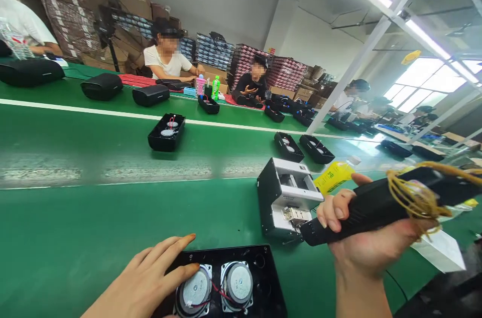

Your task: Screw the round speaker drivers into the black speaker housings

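At the bottom of the view lies a black speaker housing (273, 283), its inside facing up. Two round speaker drivers (240, 282) with red and black wires sit in it. My left hand (145, 278) rests over the housing's left side, fingers stretched and apart, one fingertip at the rim of the left driver. My right hand (361, 243) is wrapped round a black electric screwdriver (372, 207) with a yellow cord wound about its rear. The tool's front end is at the outlet of a grey-and-black screw feeder (288, 197); whether they touch I cannot tell.
Behind the feeder stands a yellow bottle (335, 175). A conveyor belt (113, 145) beyond carries several open housings (166, 132). Closed black speakers (150, 95) line the far side, where several people sit. A white post (350, 57) slants up at right.
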### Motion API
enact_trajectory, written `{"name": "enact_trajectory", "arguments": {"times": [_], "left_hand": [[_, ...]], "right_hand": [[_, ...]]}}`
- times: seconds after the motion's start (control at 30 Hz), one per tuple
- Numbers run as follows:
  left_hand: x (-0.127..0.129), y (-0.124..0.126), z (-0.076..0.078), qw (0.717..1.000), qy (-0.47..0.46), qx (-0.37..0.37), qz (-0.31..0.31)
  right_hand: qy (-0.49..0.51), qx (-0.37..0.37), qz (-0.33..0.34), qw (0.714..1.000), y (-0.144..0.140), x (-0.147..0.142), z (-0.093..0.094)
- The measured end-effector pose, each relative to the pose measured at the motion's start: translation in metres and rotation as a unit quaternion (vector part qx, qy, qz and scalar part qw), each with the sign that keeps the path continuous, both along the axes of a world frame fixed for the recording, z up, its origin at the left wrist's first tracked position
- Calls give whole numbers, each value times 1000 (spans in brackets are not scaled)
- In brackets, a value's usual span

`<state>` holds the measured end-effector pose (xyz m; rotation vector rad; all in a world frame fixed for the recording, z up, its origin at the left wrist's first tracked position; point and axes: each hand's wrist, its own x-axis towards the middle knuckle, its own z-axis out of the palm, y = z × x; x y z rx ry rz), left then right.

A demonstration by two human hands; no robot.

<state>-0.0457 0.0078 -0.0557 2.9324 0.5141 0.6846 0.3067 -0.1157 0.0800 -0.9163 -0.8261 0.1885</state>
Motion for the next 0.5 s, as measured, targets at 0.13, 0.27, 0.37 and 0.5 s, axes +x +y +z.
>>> {"name": "enact_trajectory", "arguments": {"times": [0.13,0.27,0.37,0.5], "left_hand": [[12,-7,27,995,90,-52,3],[27,-13,39,985,148,-89,28],[30,-14,35,982,147,-116,37],[28,-14,26,981,110,-159,34]], "right_hand": [[25,26,90,995,13,-39,9],[76,34,183,980,37,-83,1],[92,24,245,965,55,-107,-16],[92,-5,299,950,68,-118,-38]]}}
